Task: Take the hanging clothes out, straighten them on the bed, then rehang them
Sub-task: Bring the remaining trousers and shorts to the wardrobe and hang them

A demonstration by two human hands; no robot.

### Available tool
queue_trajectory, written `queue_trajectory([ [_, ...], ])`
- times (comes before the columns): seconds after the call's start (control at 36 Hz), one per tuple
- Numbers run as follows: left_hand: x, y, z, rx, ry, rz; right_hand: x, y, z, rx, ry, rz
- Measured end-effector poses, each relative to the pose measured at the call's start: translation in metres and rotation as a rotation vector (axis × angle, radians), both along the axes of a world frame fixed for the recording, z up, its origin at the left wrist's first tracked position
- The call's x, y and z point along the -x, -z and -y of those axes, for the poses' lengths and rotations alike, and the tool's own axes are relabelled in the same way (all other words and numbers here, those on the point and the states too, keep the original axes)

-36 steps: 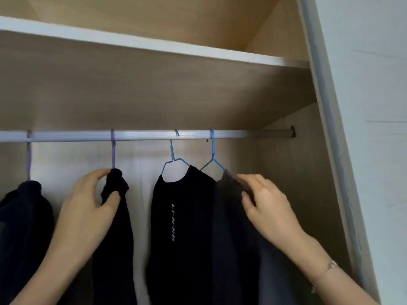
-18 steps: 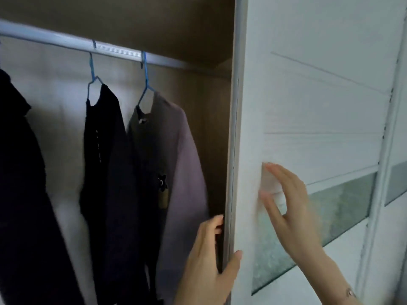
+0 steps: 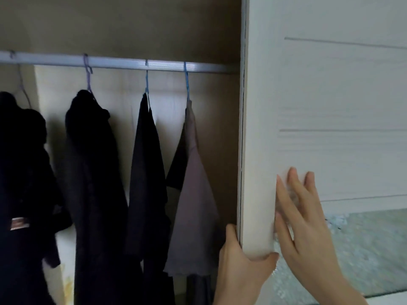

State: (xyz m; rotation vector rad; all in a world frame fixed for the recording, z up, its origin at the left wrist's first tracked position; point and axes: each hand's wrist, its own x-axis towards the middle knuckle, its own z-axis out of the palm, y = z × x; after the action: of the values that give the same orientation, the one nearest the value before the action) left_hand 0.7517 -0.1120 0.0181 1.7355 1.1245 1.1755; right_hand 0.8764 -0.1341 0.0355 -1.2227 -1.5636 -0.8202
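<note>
Several garments hang from a silver rail inside the wardrobe. From the left come a black coat, a black jacket on a purple hanger, a black top on a blue hanger and a mauve-grey top on a blue hanger. My left hand is wrapped around the edge of the white sliding door. My right hand lies flat against the door's face with fingers spread. Neither hand touches any clothes.
The door carries a frosted glass panel in its lower part. A wooden shelf spans the wardrobe above the rail. The pale back wall shows between the garments.
Both hands left the clothes and went to the sliding door. The left hand now grips the door edge more fully, and the door stands farther right, so more garments show.
</note>
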Motion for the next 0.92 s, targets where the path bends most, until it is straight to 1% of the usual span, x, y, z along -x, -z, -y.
queue_trajectory([
  [0.11,0.005,0.001,0.001,-0.069,-0.123,-0.078,0.002,0.0,0.001,-0.032,-0.007,0.09],
  [0.17,0.012,0.0,0.002,-0.076,-0.138,-0.092,0.002,0.0,0.002,-0.046,-0.019,0.111],
  [0.31,0.038,0.002,0.003,-0.065,-0.192,-0.007,0.005,-0.005,0.003,-0.039,-0.034,0.218],
  [0.39,0.058,0.003,0.007,-0.074,-0.253,0.034,0.013,-0.009,0.003,-0.034,-0.04,0.238],
  [0.53,0.099,0.01,0.01,-0.197,-0.369,0.105,0.034,-0.012,-0.003,-0.03,-0.033,0.266],
  [0.58,0.116,0.017,0.01,-0.315,-0.439,0.108,0.049,-0.012,-0.008,-0.028,-0.035,0.31],
  [0.67,0.143,0.027,0.008,-0.515,-0.573,0.035,0.074,-0.012,-0.015,-0.047,-0.061,0.372],
  [0.75,0.171,0.032,0.006,-0.746,-0.73,-0.093,0.1,-0.012,-0.022,-0.087,-0.109,0.381],
  [0.78,0.181,0.033,0.005,-0.795,-0.777,-0.136,0.109,-0.012,-0.025,-0.1,-0.122,0.379],
  [0.86,0.208,0.034,0.005,-0.83,-0.892,-0.257,0.139,-0.011,-0.033,-0.127,-0.146,0.379],
  [0.92,0.228,0.036,0.003,-0.878,-0.91,-0.367,0.162,-0.009,-0.039,-0.14,-0.141,0.384],
])
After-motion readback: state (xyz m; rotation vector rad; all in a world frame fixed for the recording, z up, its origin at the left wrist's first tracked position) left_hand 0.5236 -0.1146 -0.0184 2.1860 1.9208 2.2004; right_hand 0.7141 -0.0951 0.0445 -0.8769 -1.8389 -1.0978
